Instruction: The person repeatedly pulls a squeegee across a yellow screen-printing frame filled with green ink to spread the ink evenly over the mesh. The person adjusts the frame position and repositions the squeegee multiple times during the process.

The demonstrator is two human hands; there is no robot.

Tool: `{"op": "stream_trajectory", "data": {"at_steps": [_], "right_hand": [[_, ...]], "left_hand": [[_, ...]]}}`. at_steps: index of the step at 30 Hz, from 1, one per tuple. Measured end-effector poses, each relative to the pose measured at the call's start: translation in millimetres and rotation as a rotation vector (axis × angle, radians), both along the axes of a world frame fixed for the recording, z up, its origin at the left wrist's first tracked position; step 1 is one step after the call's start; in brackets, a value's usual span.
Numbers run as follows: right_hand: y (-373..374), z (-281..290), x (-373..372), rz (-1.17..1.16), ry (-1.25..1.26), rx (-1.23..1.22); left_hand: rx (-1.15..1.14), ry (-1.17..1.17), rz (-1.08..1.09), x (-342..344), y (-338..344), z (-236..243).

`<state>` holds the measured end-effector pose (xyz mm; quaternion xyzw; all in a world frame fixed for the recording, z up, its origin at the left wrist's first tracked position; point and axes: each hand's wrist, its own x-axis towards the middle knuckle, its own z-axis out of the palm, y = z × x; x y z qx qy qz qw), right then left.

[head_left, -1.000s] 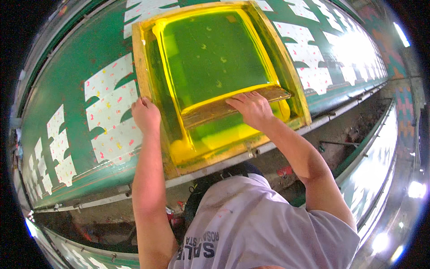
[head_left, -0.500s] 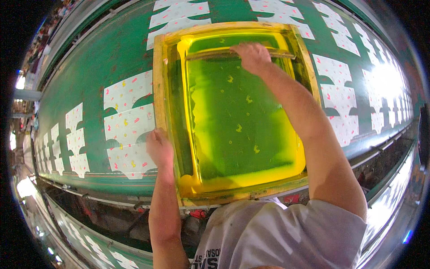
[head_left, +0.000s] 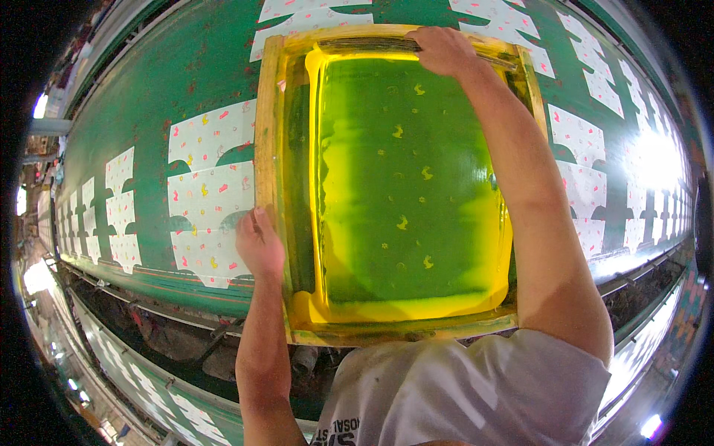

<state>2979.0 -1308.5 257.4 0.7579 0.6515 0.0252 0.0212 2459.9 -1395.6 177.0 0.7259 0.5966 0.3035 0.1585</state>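
Note:
A wooden screen-printing frame [head_left: 268, 134] lies on the green table, its mesh [head_left: 401, 193] showing small motifs, with yellow ink pooled along the edges. My left hand [head_left: 258, 241] is closed on the frame's left side, a little below its middle. My right hand [head_left: 446, 52] is at the far edge, closed on a dark squeegee [head_left: 364, 44] lying just inside the top rail, and my forearm crosses the frame's right part. White cut fabric pieces [head_left: 208, 193] with small pink and yellow prints lie on both sides of the frame.
The long green table [head_left: 149, 89] carries rows of similar fabric pieces [head_left: 576, 175], with glare on the right. A metal rail runs along its near edge over a dark gap, with another table [head_left: 137, 372] of white pieces at lower left.
My right hand has pushed the squeegee from the near part of the screen up to the far rail. My left hand stays on the left side. The view has shifted as the head moved.

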Motion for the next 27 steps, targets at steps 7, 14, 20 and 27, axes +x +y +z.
{"op": "stream_trajectory", "data": {"at_steps": [7,14,20,27], "right_hand": [[-58,10,-51,0.066,0.1,-0.103],[-183,24,-145,0.052,0.127,-0.3],[-301,14,-227,0.044,0.177,-0.238],[-412,7,-309,0.042,0.165,-0.22]], "left_hand": [[-0.02,-0.061,0.016,3,-2,7],[0.053,-0.024,-0.061,-2,-9,11],[0.085,0.02,-0.11,-6,-6,2],[-0.129,0.213,-0.056,-3,-9,11]]}}
